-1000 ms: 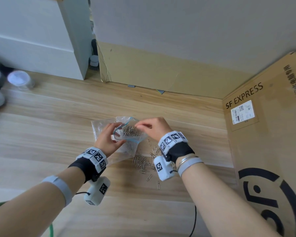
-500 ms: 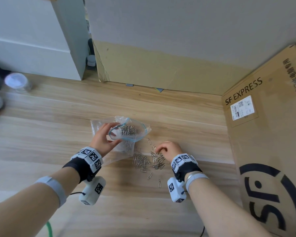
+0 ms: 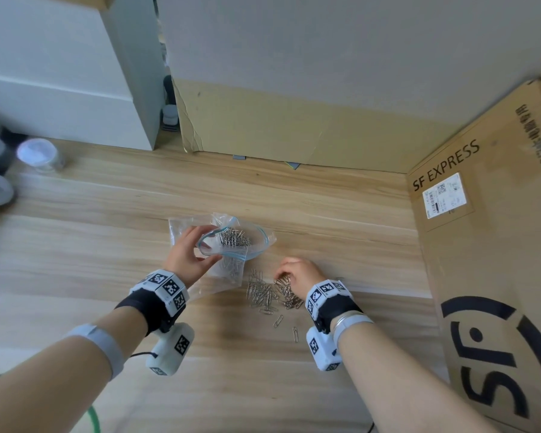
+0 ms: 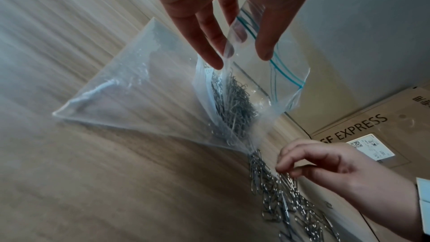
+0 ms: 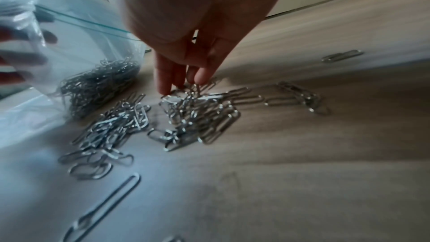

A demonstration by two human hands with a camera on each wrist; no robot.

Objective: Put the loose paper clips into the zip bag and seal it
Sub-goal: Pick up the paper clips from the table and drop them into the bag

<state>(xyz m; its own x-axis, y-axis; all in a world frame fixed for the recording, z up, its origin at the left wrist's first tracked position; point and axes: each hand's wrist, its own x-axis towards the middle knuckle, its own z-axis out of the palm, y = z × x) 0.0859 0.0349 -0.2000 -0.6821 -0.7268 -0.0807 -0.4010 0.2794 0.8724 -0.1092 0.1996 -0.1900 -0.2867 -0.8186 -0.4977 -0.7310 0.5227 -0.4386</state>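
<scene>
- While the left hand (image 3: 189, 257) pinches the rim of the clear plastic zip bag with a blue seal strip (image 3: 231, 242), its mouth gapes open, with clips already inside.
- The right hand (image 3: 297, 271), fingertips (image 5: 184, 78) bunched together, pinches clips in the heap of loose silver paper clips (image 3: 270, 292) on the pale wooden tabletop (image 3: 107, 245), just beside the bag.

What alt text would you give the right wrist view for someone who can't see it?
The right hand reaches down with its fingertips pinching at a heap of loose paper clips on the wooden table. To the left, a clear zip bag holding more clips is held open by the left hand.
</scene>
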